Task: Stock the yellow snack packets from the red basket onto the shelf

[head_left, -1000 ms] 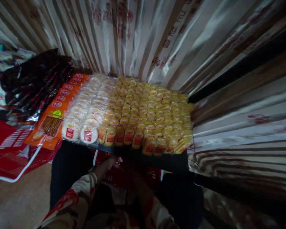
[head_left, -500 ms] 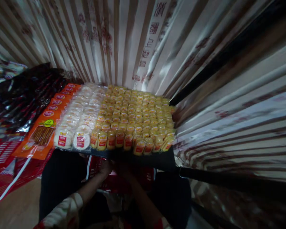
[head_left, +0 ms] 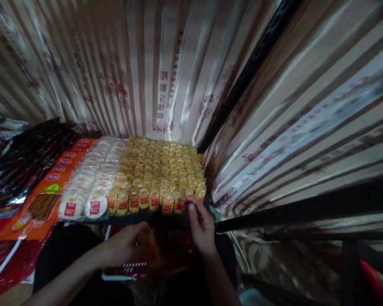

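Observation:
Rows of small yellow-wrapped snack packets (head_left: 155, 199) stand on a black shelf (head_left: 127, 219), with clear-wrapped round white crackers (head_left: 95, 207) on their left. My right hand (head_left: 201, 227) is at the front right of the yellow rows, its fingers closed on a snack packet at the front edge; the fingers partly cover it. My left hand (head_left: 124, 248) is lower, above a red basket (head_left: 175, 242) at my lap, fingers curled round a dim yellowish packet (head_left: 153, 246). Shadow blurs this packet's outline.
Orange snack bags (head_left: 40, 212) overlap in a line on the left, beside dark glossy bags (head_left: 25, 165). Another red basket (head_left: 11, 263) with a white handle is at lower left. Pleated printed curtain (head_left: 140, 63) hangs behind, with a black post (head_left: 242, 80) at right.
Both hands have risen out of the red basket. My right hand has moved up to the front row; my left has come up with a yellowish packet. The view has shifted to the right.

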### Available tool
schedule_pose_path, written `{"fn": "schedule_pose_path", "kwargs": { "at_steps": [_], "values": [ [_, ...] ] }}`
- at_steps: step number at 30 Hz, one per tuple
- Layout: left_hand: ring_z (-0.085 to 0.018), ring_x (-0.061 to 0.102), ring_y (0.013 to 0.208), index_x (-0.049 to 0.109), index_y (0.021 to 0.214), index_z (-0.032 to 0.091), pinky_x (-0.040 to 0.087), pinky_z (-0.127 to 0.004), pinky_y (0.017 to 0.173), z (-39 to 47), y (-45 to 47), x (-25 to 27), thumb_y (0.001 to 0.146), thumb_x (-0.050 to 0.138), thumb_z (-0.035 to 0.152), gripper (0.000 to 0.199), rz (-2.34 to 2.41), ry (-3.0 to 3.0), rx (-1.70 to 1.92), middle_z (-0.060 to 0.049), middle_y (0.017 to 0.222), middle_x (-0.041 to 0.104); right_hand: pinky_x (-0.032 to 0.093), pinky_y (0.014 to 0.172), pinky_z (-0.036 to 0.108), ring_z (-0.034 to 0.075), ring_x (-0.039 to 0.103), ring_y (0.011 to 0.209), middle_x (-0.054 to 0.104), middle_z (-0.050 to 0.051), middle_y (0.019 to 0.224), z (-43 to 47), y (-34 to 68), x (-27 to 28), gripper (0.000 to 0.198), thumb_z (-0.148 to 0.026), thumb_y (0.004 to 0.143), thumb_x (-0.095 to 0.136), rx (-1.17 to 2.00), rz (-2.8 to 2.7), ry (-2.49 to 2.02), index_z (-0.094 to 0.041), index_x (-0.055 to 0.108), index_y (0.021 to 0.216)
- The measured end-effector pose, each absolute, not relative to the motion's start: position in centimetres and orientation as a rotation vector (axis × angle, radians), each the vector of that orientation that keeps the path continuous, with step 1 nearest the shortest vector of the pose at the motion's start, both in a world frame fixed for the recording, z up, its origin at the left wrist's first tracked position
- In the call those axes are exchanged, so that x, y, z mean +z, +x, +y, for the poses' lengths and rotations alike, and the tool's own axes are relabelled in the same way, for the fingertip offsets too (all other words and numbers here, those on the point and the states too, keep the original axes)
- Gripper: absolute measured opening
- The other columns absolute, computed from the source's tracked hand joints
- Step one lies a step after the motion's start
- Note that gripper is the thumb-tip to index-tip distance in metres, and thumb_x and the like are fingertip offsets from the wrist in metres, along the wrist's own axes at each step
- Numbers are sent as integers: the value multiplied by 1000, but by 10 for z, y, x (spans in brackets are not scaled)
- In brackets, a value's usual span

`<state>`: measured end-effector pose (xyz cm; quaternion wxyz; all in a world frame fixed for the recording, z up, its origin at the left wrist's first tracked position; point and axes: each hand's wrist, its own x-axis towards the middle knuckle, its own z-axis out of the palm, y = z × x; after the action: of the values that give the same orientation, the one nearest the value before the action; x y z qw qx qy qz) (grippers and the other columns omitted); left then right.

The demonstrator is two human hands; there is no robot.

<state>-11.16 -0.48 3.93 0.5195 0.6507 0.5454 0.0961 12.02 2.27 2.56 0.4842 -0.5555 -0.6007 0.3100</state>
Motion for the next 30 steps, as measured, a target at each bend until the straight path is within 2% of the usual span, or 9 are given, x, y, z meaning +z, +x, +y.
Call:
{"fn": "schedule_pose_path", "kwargs": {
  "at_steps": [3, 6, 9, 12, 17, 22, 26, 30],
  "values": [
    [-14, 54, 71, 60, 95, 21, 39, -21, 61, 26, -100, 72, 79, 53, 36, 23, 1219, 1702, 307, 1, 78, 62, 34, 105, 43, 22, 48, 119, 55, 12, 127, 57, 140, 24, 46, -42, 90, 36, 381, -1273, -1530, -15, 52, 123],
    [-13, 52, 65, 60, 96, 19, 38, -20, 58, 61, -77, 95, 82, 49, 41, 28, 1269, 1831, 388, 1, 72, 59, 26, 109, 45, 25, 38, 129, 45, 16, 137, 89, 153, 14, 58, -46, 89, 30, 378, -1227, -1661, -10, 44, 132],
    [-15, 56, 70, 58, 110, 18, 41, -22, 65, 95, -45, 112, 82, 53, 33, 33, 1364, 1917, 415, -1, 82, 64, 25, 110, 45, 26, 36, 131, 42, 19, 139, 112, 158, 4, 62, -47, 87, 28, 439, -1241, -1713, -6, 43, 132],
    [-17, 60, 87, 54, 119, 18, 44, -26, 79, 127, -11, 120, 81, 53, 24, 38, 1442, 2000, 432, -5, 105, 65, 26, 109, 45, 26, 39, 129, 45, 17, 138, 124, 158, -1, 61, -47, 86, 30, 512, -1253, -1749, -9, 45, 131],
    [-20, 59, 100, 57, 115, 15, 44, -29, 89, 175, 39, 113, 82, 52, 24, 35, 1454, 2181, 511, -6, 108, 65, 34, 104, 42, 26, 48, 122, 52, 15, 132, 129, 157, -7, 59, -46, 83, 35, 497, -1304, -1775, -12, 47, 130],
    [-18, 62, 94, 60, 112, 15, 47, -28, 84, 214, 73, 101, 84, 48, 24, 31, 1443, 2308, 612, -7, 103, 67, 33, 105, 42, 26, 46, 124, 52, 19, 130, 128, 152, -14, 59, -45, 86, 30, 333, -1371, -1706, -6, 49, 127],
    [-20, 63, 94, 64, 104, 15, 48, -29, 82, 231, 95, 95, 82, 47, 18, 27, 1343, 2425, 449, -10, 100, 68, 34, 105, 43, 26, 47, 123, 53, 20, 128, 128, 151, -18, 56, -42, 88, 31, 250, -1407, -1668, -5, 49, 126],
    [-24, 65, 92, 67, 99, 11, 50, -31, 79, 239, 112, 86, 77, 54, 14, 25, 1306, 2439, 303, -14, 98, 68, 34, 105, 44, 25, 48, 122, 54, 20, 129, 127, 155, -16, 54, -41, 88, 34, 312, -1403, -1636, -6, 50, 125]
  ]
}}
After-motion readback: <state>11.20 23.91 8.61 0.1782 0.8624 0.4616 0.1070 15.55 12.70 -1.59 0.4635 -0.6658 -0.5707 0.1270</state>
